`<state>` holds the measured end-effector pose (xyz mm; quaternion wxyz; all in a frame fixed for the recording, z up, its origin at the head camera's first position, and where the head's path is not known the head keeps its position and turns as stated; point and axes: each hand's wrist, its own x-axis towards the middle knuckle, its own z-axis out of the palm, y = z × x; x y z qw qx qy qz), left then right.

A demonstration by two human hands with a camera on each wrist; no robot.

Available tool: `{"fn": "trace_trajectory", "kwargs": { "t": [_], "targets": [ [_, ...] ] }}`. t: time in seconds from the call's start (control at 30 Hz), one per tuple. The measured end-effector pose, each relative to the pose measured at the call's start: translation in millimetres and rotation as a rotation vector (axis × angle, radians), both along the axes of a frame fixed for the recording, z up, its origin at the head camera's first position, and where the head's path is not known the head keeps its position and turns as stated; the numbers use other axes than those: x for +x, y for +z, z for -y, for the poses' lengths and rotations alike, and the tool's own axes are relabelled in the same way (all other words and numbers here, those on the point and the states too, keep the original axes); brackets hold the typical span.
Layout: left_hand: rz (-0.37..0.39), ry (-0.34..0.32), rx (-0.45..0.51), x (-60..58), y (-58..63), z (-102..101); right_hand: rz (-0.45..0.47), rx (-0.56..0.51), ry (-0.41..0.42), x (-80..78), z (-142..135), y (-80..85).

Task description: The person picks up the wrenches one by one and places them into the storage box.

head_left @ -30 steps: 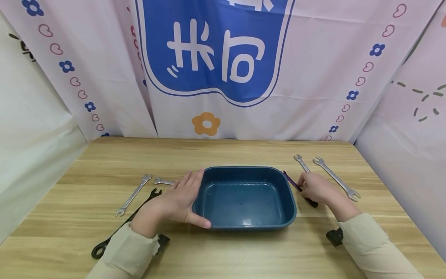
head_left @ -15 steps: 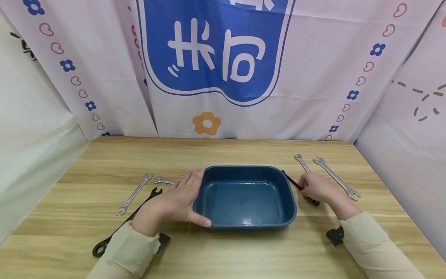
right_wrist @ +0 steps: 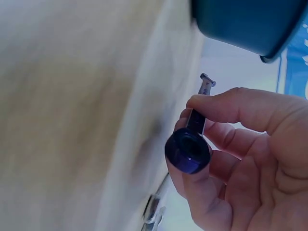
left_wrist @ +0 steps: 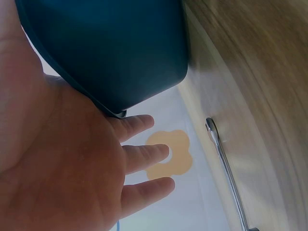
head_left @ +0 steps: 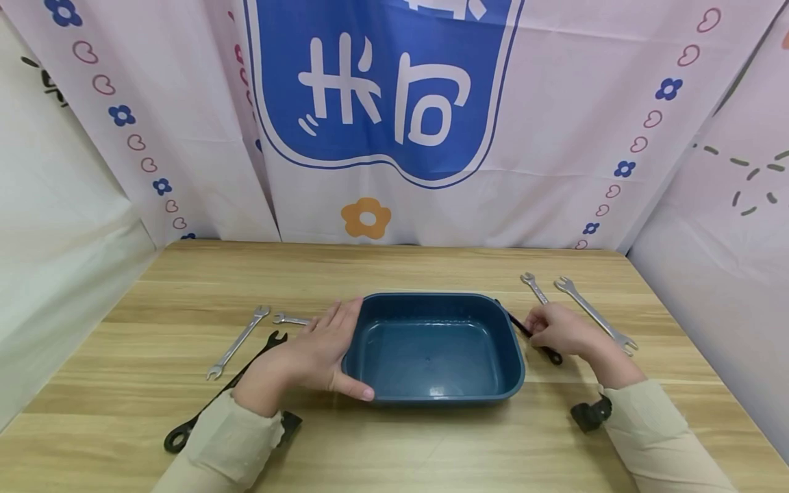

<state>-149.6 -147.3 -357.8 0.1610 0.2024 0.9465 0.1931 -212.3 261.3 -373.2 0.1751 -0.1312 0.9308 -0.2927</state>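
Note:
A dark blue plastic basin [head_left: 431, 363] stands on the wooden table. Against its left side rests my left hand [head_left: 314, 356], fingers extended and thumb lying over the near left rim. The left wrist view shows the palm beside the basin wall [left_wrist: 115, 53]. To the right of the basin, my right hand [head_left: 557, 329] pinches a dark ring-ended wrench [head_left: 519, 324] by its shank between thumb and fingers. Up close, the wrench's ring end [right_wrist: 187, 151] looks purplish and points at the right wrist camera. In the head view its far tip is at the basin's back right corner.
Two silver wrenches lie at the right, a shorter one [head_left: 535, 287] and a longer one [head_left: 593, 315]. On the left are a silver wrench [head_left: 237, 344], a small silver one [head_left: 290, 320] partly behind my hand, and a long black wrench [head_left: 216, 397]. A printed cloth [head_left: 555, 137] hangs behind.
My right hand has turned slightly with the wrench, whose far tip has shifted left and back along the basin's corner. The left hand and basin have stayed put.

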Motion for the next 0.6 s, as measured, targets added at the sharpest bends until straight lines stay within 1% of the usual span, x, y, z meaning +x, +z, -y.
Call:
{"fn": "trace_trajectory", "kwargs": {
  "t": [0.17, 0.3, 0.6],
  "targets": [
    [0.003, -0.004, 0.000, -1.0, -0.3, 0, -0.045, -0.059, 0.006, 0.6, -1, 4.1],
    [-0.001, -0.010, 0.001, -1.8, -0.2, 0, -0.077, -0.102, -0.009, 2.2, 0, 8.5],
    [-0.012, -0.008, 0.007, -0.8, -1.1, 1, -0.112, -0.141, -0.013, 3.3, 7, 29.0]
  ]
}}
